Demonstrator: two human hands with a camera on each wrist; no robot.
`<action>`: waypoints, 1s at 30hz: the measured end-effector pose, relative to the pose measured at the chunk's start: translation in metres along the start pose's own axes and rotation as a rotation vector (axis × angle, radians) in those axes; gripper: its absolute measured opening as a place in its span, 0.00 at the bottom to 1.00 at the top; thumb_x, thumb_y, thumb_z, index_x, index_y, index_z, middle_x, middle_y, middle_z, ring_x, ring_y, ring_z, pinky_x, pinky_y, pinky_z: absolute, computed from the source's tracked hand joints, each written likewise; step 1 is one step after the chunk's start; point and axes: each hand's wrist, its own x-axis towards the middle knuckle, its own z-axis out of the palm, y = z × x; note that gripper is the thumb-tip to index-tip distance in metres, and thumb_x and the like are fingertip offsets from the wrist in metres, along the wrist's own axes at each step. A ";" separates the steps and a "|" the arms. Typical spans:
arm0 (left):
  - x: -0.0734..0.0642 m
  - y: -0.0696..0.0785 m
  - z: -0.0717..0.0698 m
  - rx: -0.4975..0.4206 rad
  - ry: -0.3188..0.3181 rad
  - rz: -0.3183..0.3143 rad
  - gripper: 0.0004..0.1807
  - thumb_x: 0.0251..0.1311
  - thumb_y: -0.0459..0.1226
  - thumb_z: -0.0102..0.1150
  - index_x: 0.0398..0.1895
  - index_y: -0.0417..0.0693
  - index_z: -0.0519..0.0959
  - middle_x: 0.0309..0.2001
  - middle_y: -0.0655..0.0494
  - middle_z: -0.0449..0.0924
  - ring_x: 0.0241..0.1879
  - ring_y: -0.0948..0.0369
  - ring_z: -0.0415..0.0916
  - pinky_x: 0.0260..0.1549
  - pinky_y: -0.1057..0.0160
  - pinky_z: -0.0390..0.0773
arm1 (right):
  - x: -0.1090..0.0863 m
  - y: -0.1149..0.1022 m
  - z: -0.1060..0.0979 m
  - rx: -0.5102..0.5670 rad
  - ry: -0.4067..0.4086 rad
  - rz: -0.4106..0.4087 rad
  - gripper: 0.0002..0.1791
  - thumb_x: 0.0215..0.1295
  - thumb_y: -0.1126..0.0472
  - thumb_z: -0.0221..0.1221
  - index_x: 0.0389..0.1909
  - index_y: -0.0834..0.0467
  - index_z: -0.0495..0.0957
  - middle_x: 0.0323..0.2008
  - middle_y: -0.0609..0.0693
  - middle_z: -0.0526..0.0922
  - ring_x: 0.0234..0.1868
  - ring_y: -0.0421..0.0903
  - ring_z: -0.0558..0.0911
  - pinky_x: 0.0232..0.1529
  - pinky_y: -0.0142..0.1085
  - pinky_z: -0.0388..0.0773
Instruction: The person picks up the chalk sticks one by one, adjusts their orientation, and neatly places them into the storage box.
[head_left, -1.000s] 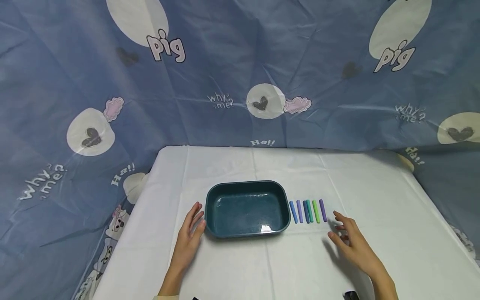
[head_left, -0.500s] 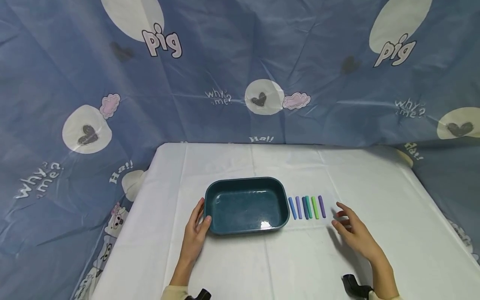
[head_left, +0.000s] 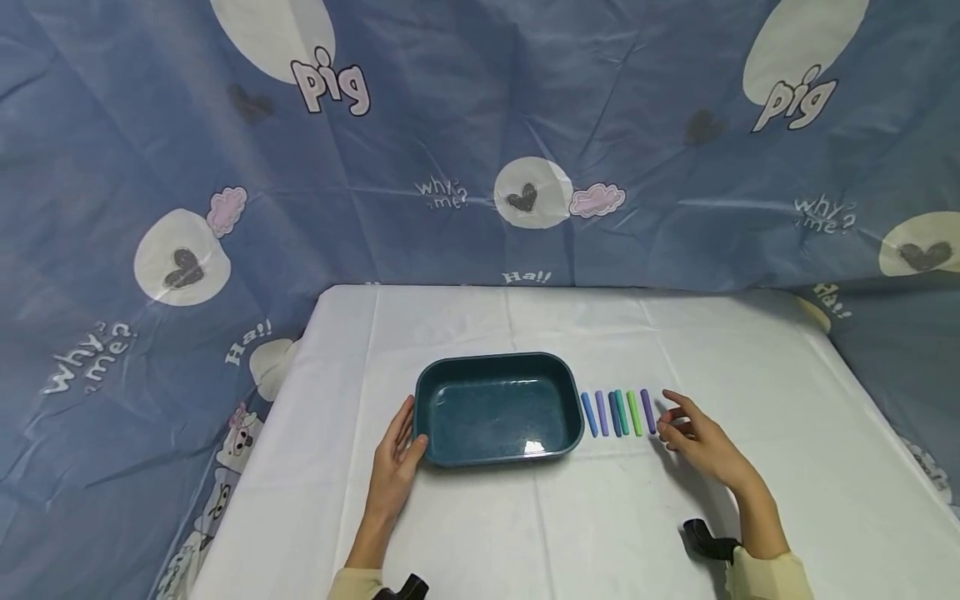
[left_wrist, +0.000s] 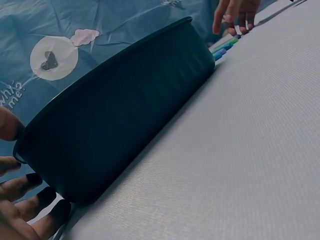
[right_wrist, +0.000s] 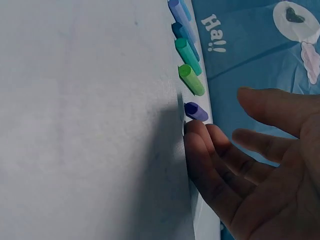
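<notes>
In the head view a dark teal rectangular dish (head_left: 498, 412) sits on the white cloth. My left hand (head_left: 393, 467) holds it at its left end, thumb at the front corner and fingers along the side; in the left wrist view the fingers (left_wrist: 35, 210) reach the dish's lower corner. Right of the dish lies a row of several short coloured sticks, like chalk or crayons. The purple stick (head_left: 648, 411) is rightmost, beside the light green stick (head_left: 634, 413). My right hand (head_left: 701, 442) is just right of the purple stick, fingers loosely bent, holding nothing.
The teal stick (head_left: 622, 412), navy stick (head_left: 614, 413), lilac stick (head_left: 602, 413) and blue stick (head_left: 589, 414) lie between the green one and the dish. A white cloth (head_left: 480, 533) covers the table; a blue printed curtain (head_left: 420, 242) hangs behind it.
My left hand has moved from beside the dish onto its left end. My right hand has come closer to the purple stick. The dish and sticks keep their places.
</notes>
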 end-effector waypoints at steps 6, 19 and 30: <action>0.002 -0.001 0.002 -0.022 -0.021 -0.006 0.34 0.64 0.26 0.51 0.72 0.45 0.55 0.73 0.46 0.53 0.72 0.51 0.53 0.59 0.81 0.60 | 0.005 0.001 -0.005 0.014 -0.026 0.020 0.33 0.69 0.59 0.54 0.69 0.66 0.54 0.46 0.64 0.73 0.35 0.39 0.80 0.32 0.32 0.78; 0.000 0.001 0.001 0.014 0.007 0.016 0.33 0.63 0.26 0.50 0.72 0.45 0.56 0.72 0.47 0.56 0.71 0.50 0.56 0.60 0.82 0.58 | 0.029 -0.003 -0.006 -0.098 -0.080 0.070 0.32 0.68 0.60 0.55 0.68 0.67 0.55 0.41 0.60 0.76 0.27 0.40 0.78 0.27 0.31 0.74; -0.002 -0.004 -0.001 0.003 -0.004 0.050 0.33 0.63 0.26 0.51 0.72 0.46 0.57 0.72 0.48 0.56 0.70 0.48 0.57 0.60 0.80 0.60 | 0.035 -0.011 -0.005 -0.171 -0.141 0.031 0.32 0.65 0.64 0.56 0.66 0.70 0.57 0.34 0.56 0.77 0.24 0.41 0.76 0.23 0.32 0.72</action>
